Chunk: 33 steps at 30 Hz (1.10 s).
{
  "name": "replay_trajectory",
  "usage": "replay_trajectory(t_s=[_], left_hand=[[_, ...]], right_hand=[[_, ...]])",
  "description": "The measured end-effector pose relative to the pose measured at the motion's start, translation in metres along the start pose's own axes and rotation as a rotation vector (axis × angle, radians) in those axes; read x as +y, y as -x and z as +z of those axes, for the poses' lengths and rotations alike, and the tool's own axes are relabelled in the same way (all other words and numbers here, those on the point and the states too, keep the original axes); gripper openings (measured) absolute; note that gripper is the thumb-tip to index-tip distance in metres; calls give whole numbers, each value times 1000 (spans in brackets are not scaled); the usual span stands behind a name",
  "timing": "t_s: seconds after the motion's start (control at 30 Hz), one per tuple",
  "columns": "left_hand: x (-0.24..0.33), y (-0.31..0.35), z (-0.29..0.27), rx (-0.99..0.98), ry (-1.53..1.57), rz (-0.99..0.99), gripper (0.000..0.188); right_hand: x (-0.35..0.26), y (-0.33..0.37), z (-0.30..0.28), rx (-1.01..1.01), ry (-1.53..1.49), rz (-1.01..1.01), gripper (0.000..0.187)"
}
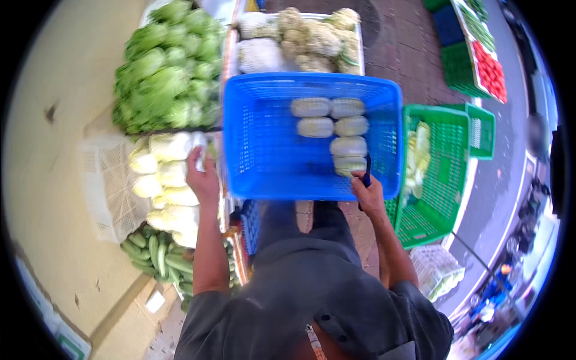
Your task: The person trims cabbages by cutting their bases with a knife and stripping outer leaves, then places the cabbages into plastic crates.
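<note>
At the left, my left hand (204, 178) has its fingers curled round the white stem end of a napa cabbage (198, 143). That cabbage is slightly blurred and lies at the edge of a pile of pale napa cabbages (174, 174). My right hand (368, 193) grips a dark knife (368, 170), held upright over the near right rim of a large blue crate (270, 195). Inside the crate, trimmed napa cabbages (315, 127) lie in short rows toward the right. The lowest cabbage (350, 166) is close beside the knife.
Leafy green lettuces (168, 72) are heaped at far left, with cauliflowers (318, 39) in a tray behind the crate. Cucumbers (171, 258) lie near left. A green crate (435, 210) with loose leaves stands right. Tomatoes (489, 69) sit far right, beside the road.
</note>
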State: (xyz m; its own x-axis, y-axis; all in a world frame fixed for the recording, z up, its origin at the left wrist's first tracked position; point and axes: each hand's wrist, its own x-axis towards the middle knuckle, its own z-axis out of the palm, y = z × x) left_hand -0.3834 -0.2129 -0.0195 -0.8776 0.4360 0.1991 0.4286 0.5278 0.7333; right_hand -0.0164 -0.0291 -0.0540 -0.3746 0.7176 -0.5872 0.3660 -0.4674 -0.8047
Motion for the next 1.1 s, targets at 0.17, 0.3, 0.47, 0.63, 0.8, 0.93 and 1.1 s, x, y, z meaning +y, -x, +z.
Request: replay_trajectory(t_s=[0.17, 0.3, 0.47, 0.63, 0.8, 0.93, 1.1], left_hand=[[32, 76, 160, -795, 24, 87, 41], [9, 115, 277, -900, -119, 184, 53], [-43, 110, 369, -940, -551, 446, 83], [-39, 115, 393, -957, -825, 485, 94], [-58, 119, 407, -869, -773, 541, 98], [-73, 111, 412, -719, -647, 689, 86], [-61, 108, 387, -856, -527, 346, 81]], right_hand=[[4, 34, -48, 146, -15, 129, 24], [27, 68, -88, 346, 50, 198, 25], [47, 105, -121, 485, -53, 333, 27], [79, 106, -133, 459, -204, 169, 29], [82, 94, -134, 452, -241, 304, 30], [85, 87, -137, 456, -251, 273, 29], [71, 78, -127, 422, -210, 286, 28]])
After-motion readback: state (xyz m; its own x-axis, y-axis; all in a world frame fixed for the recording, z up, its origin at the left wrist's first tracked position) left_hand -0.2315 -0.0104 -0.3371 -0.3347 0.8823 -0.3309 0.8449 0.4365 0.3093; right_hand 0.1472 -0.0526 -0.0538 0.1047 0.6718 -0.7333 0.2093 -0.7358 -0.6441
